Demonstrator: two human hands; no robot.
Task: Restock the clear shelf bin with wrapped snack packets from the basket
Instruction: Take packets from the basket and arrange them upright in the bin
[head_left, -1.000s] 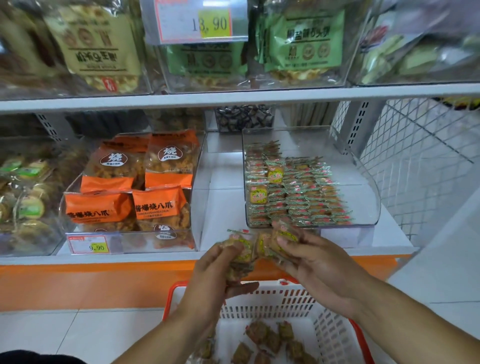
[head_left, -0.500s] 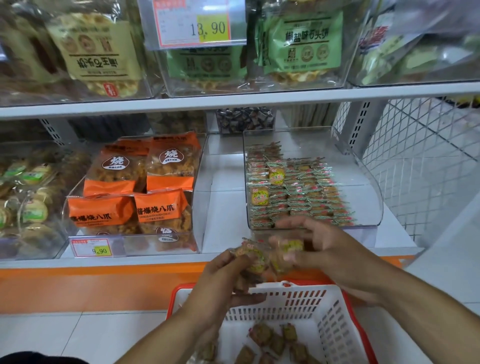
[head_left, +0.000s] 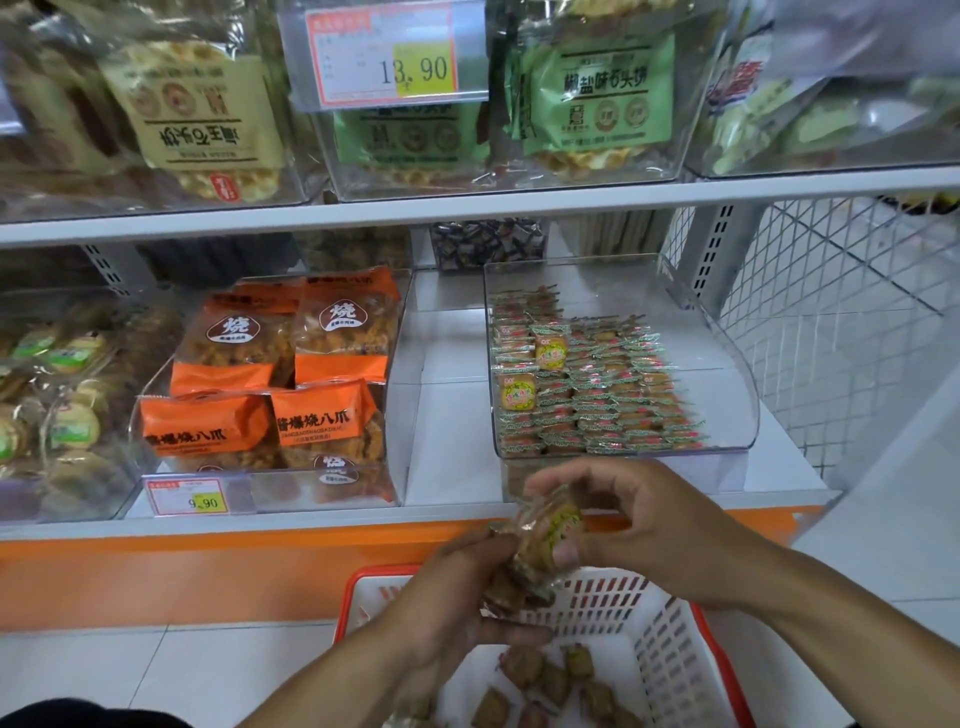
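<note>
Nearest the camera, a white basket with a red rim (head_left: 670, 618) sits low on the floor in front of the shelving, and loose wrapped snack packets (head_left: 553, 680) lie scattered on its bottom. Just above the basket's far rim, the person's two hands meet around a small stack of packets (head_left: 540, 545). The left hand (head_left: 447, 603) cups the stack from below and the side, its fingers curled round the lower packets. The right hand (head_left: 639, 525) pinches the top of the same stack, its thumb pressed on the front packet's yellow-green label and its fingers arched over the back. Compared with a second ago, the packets that were fanned out loosely between the two hands are now squared together into one tight bundle, and the hands have drawn closer. That suggests the person is tidying the handful so it can go in neatly as a row; no packet from this handful has yet reached the bin. Beyond the hands, on the white shelf (head_left: 447, 452), stands the clear shelf bin (head_left: 727, 364), partly filled with orderly rows of the same packets and with bare space on its right side. To its left sits a bin of orange snack bags (head_left: 291, 395).
</note>
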